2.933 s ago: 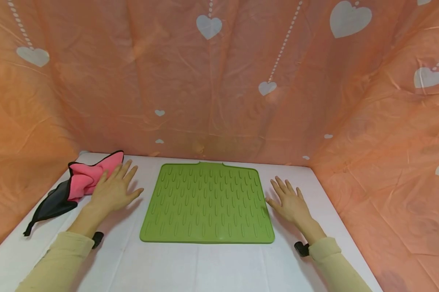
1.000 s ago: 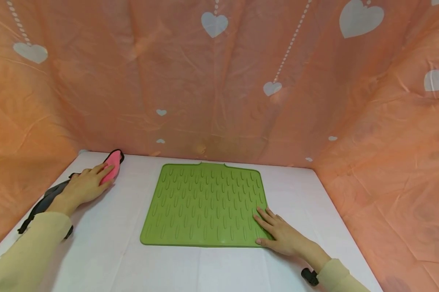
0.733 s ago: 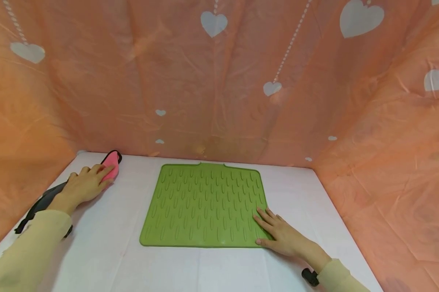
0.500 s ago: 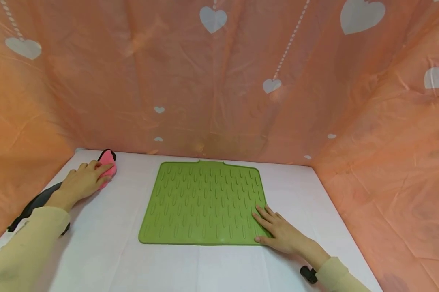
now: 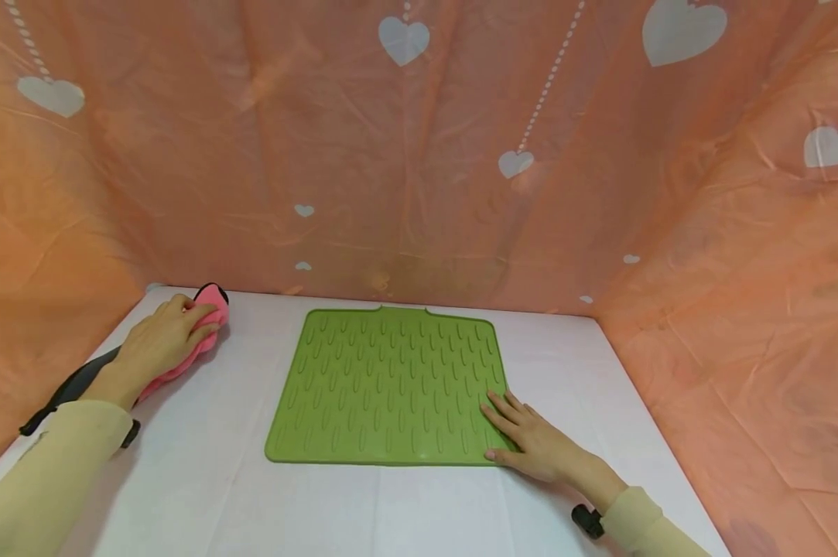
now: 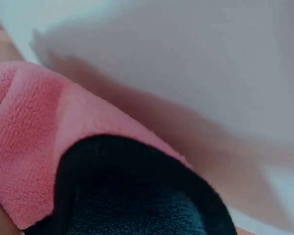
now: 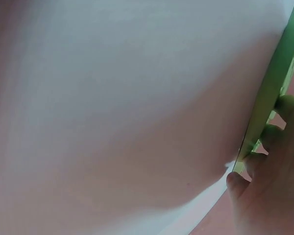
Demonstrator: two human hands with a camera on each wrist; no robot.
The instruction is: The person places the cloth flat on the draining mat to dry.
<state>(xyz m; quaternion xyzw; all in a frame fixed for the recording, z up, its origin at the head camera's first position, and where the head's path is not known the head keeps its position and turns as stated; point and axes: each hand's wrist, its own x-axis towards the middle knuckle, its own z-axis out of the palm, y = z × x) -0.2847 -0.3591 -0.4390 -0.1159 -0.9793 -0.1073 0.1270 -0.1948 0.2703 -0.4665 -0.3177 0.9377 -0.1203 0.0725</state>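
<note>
A fluffy pink cleaning cloth (image 5: 210,316) with black edging and a dark grey reverse lies at the table's left side. My left hand (image 5: 155,340) grips it from above, thumb and fingers pinching the bunched pink fabric and hiding part of it. In the left wrist view the cloth (image 6: 34,112) fills the lower left, its dark side showing below the black border. A green drying mat (image 5: 384,387) with raised oval ridges lies flat in the middle. On its lower right corner rests my right hand (image 5: 533,445), fingers spread and straight; the right wrist view shows the fingertips along the mat's edge (image 7: 267,88).
A white cloth covers the table (image 5: 307,510). Orange curtain (image 5: 419,193) printed with pale hearts closes off the back and both sides. The cloth's black tail (image 5: 49,410) trails beside my left forearm toward the left edge.
My left hand has closed on the pink cloth and bunched it, shifting it slightly. My right hand has moved from beside the mat onto its lower right corner and stays there.
</note>
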